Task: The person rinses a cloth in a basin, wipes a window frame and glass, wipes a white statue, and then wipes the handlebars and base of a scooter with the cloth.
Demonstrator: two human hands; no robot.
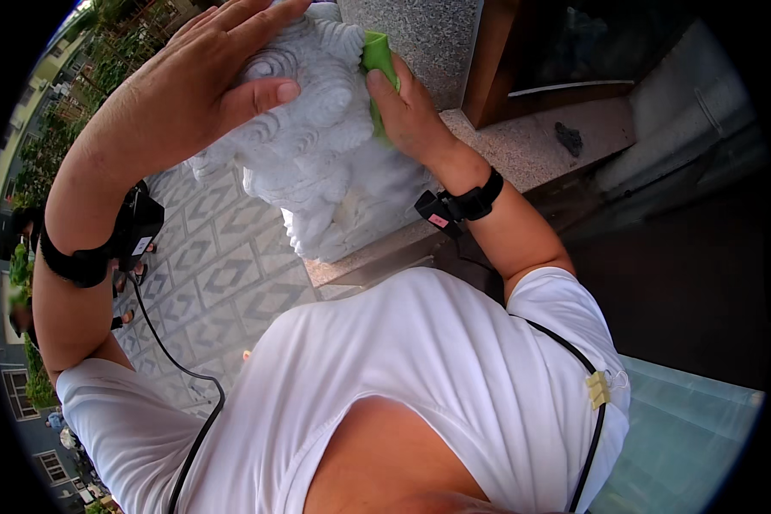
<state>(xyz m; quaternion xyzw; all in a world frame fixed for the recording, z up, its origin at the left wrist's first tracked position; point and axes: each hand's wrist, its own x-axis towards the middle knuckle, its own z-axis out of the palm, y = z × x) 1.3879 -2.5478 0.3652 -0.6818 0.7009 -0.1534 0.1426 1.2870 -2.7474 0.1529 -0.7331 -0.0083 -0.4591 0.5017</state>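
Note:
A white carved stone statue (321, 128) with spiral curls stands before me on a pinkish granite ledge (331, 266). My left hand (225, 83) lies over the statue's upper left side, thumb apart from the fingers and nothing grasped. How much of its palm touches the stone is hidden. On the statue's right side, my right hand (405, 109) grips a green cloth (378, 54) between thumb and fingers, against the carved surface. Part of the cloth hangs below the thumb.
Behind the statue rises a speckled granite pillar (411, 45), beside a brown door frame (501, 64). A dark lump (568, 138) lies on the ledge at right. Patterned paving (225, 257) spreads at left, where people's feet (128, 318) show. Black cables (167, 344) run along my arms.

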